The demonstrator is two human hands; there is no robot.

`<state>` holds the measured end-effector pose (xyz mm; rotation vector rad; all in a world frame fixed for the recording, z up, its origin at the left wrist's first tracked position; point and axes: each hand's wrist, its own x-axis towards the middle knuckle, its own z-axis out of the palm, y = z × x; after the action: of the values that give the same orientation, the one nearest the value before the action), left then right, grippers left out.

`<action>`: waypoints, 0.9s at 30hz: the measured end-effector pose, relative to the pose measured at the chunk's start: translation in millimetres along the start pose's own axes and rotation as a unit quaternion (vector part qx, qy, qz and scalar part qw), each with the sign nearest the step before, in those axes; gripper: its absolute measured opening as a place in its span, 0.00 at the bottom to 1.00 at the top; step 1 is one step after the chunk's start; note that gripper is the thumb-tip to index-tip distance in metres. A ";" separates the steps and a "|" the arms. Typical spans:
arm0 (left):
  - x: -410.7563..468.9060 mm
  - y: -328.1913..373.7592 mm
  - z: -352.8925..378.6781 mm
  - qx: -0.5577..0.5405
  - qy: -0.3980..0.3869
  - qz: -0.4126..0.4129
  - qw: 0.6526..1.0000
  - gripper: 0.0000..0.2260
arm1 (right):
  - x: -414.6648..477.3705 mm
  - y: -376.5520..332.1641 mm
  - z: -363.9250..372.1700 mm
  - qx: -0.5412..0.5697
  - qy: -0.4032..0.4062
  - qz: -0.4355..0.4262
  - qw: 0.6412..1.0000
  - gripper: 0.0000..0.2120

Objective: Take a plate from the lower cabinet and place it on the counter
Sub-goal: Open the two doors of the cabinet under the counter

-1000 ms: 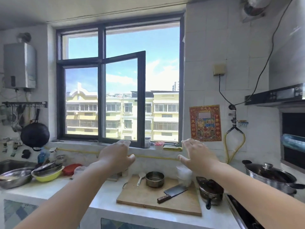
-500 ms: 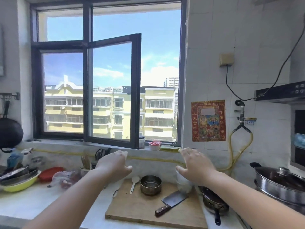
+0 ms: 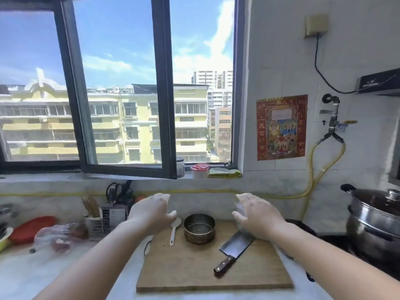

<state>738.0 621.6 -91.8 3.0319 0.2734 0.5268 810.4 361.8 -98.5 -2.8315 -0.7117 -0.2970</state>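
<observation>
Both my arms reach forward over the pale stone counter (image 3: 43,276). My left hand (image 3: 151,211) hovers palm down above the far left corner of a wooden cutting board (image 3: 194,269), holding nothing, fingers loosely spread. My right hand (image 3: 255,215) hovers above the board's far right corner, also empty with fingers apart. No plate and no lower cabinet are in view.
On the board lie a small steel bowl (image 3: 199,228), a white spoon (image 3: 175,229) and a cleaver (image 3: 234,250). A large lidded steel pot (image 3: 376,217) stands right. Utensil rack (image 3: 108,215), plastic bag (image 3: 60,236) and red lid (image 3: 30,228) sit left. An open window sash (image 3: 164,105) juts inward.
The view has come closer to the counter and window. Both hands have sunk lower in view, still open and side by side over the board.
</observation>
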 end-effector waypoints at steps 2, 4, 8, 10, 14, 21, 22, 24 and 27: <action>9.8 -9.2 26.6 -0.014 -0.011 0.005 1.000 0.24 | 6.9 2.8 29.5 0.010 -0.024 0.022 0.999 0.29; 15.8 -14.7 56.4 -0.025 -0.031 0.005 0.999 0.24 | 9.3 8.6 60.4 0.012 -0.051 0.040 0.998 0.29; 20.0 -18.3 124.5 -0.036 -0.085 -0.001 0.996 0.25 | 8.7 26.9 121.2 0.019 -0.104 0.079 0.991 0.29; 19.8 -20.0 160.1 -0.036 -0.122 -0.004 0.992 0.26 | 5.7 36.4 151.0 0.024 -0.143 0.102 0.984 0.30; 8.6 -20.6 230.7 -0.039 -0.208 -0.025 0.977 0.27 | -2.8 55.8 211.0 0.034 -0.218 0.127 0.967 0.30; -30.4 -18.7 340.2 -0.042 -0.314 -0.062 0.946 0.24 | -31.3 81.8 315.9 0.074 -0.308 0.117 0.941 0.28; -36.3 -17.4 354.9 -0.047 -0.319 -0.064 0.944 0.23 | -35.7 85.5 330.8 0.078 -0.317 0.119 0.938 0.27; -49.2 -14.8 383.9 -0.060 -0.324 -0.067 0.942 0.23 | -44.2 92.5 360.5 0.085 -0.336 0.124 0.930 0.26; -68.4 -11.2 424.9 -0.086 -0.336 -0.087 0.934 0.24 | -55.6 103.4 403.6 0.099 -0.361 0.128 0.918 0.27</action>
<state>816.8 611.2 -514.9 2.7632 0.4149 -0.4722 870.3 347.7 -514.3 -2.7493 -0.4262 0.8539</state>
